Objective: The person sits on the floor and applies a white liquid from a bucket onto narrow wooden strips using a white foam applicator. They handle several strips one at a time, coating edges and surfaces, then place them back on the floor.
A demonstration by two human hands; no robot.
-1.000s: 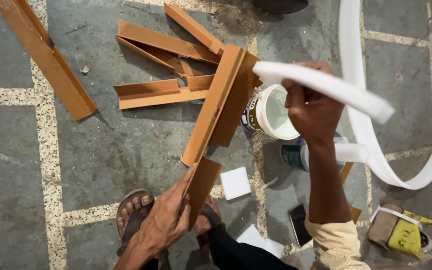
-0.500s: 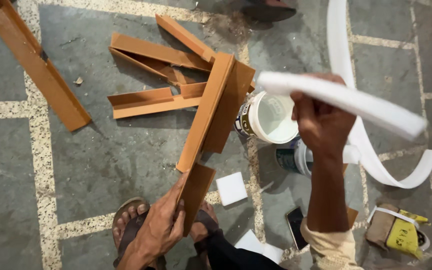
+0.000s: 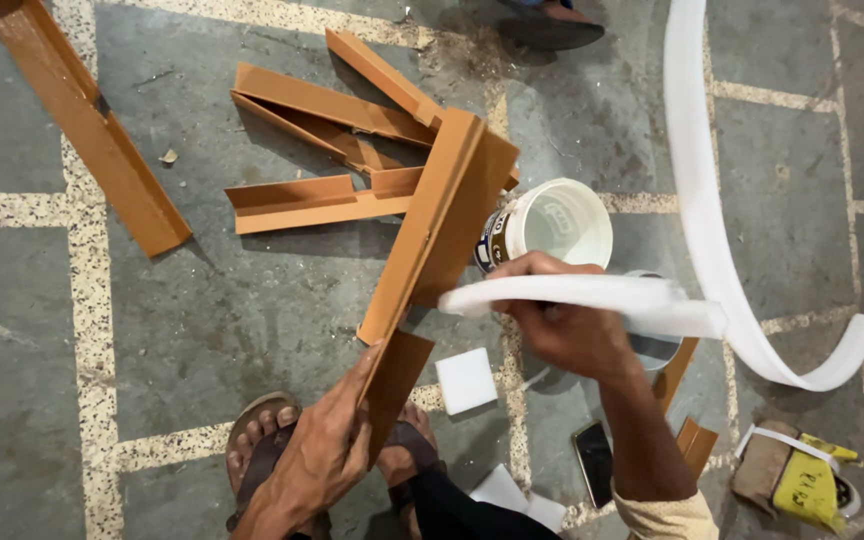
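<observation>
Grey stone-tiled floor [image 3: 202, 330] under scattered wood pieces [image 3: 322, 200]

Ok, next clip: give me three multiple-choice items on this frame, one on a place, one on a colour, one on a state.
1. Where does the white bucket stand?
A. on the floor right of the held board
B. on a table
C. in the left hand

2. What colour is the long bent strip?
A. orange
B. white
C. black

3. How is the orange board held by the left hand?
A. lying flat on the floor
B. raised, gripped at its lower end
C. snapped in two

Answers: 1 A, it sits on the stone floor beside the board. 2 B, the strip in the right hand is white. 3 B, the hand grips the near end, the rest lifted.
</observation>
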